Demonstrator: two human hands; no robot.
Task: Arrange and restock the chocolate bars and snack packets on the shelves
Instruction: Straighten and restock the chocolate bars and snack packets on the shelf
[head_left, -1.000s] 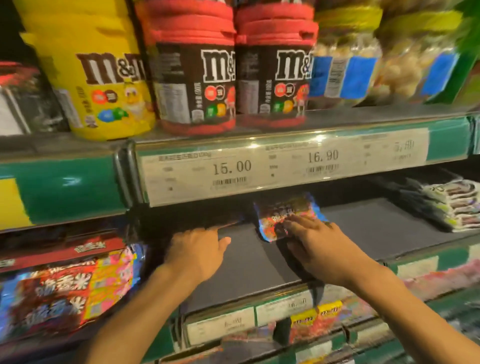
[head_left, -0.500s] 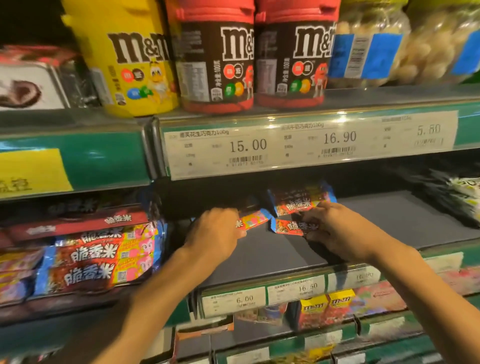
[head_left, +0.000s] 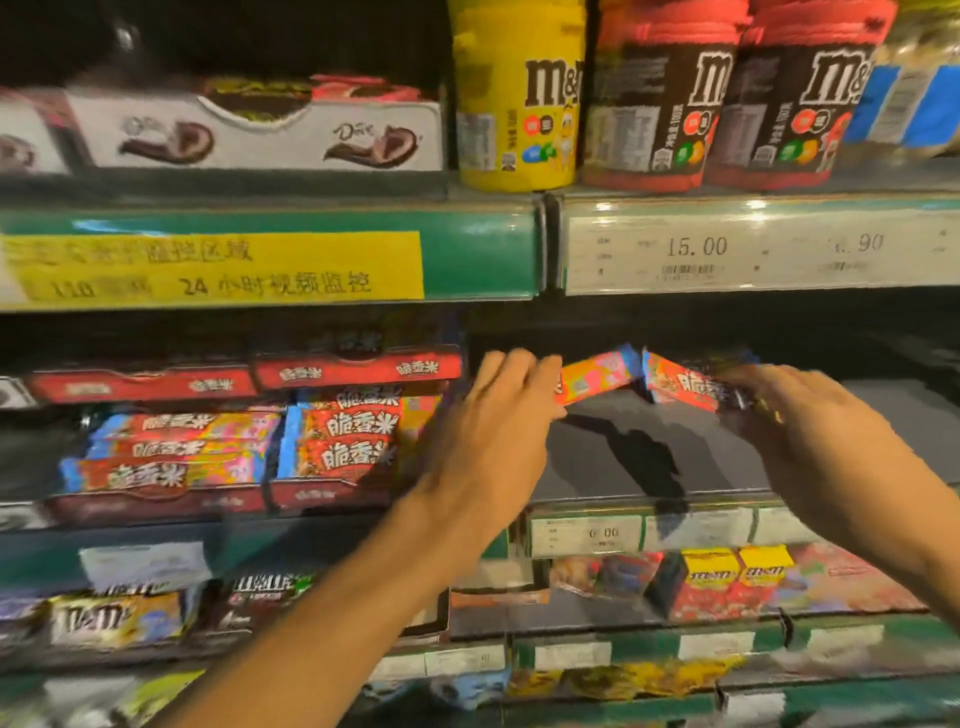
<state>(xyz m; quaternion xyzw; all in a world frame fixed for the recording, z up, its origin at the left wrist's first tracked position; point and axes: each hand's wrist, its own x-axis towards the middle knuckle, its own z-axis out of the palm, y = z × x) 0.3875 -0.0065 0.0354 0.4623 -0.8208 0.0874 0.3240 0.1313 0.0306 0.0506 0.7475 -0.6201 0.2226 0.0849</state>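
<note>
My left hand (head_left: 498, 421) grips one end of an orange and pink chocolate bar (head_left: 597, 376) over the dark middle shelf (head_left: 649, 467). My right hand (head_left: 810, 441) holds a small bunch of red and blue bars (head_left: 680, 384) of the same brand just to the right of it. Both are lifted a little above the shelf surface. To the left, two red display boxes (head_left: 317, 499) hold stacked bars (head_left: 343, 441) of the same kind.
Above, the top shelf carries a yellow M&M's tub (head_left: 514, 98), two brown and red M&M's tubs (head_left: 727, 104) and a white Dove box (head_left: 260, 130). A green rail with price tags (head_left: 727, 249) fronts it. Lower shelves hold small M&M's packets (head_left: 727, 577).
The view has swung left, showing the display boxes and Dove box. Both hands have lifted their bars off the shelf and moved them slightly left.
</note>
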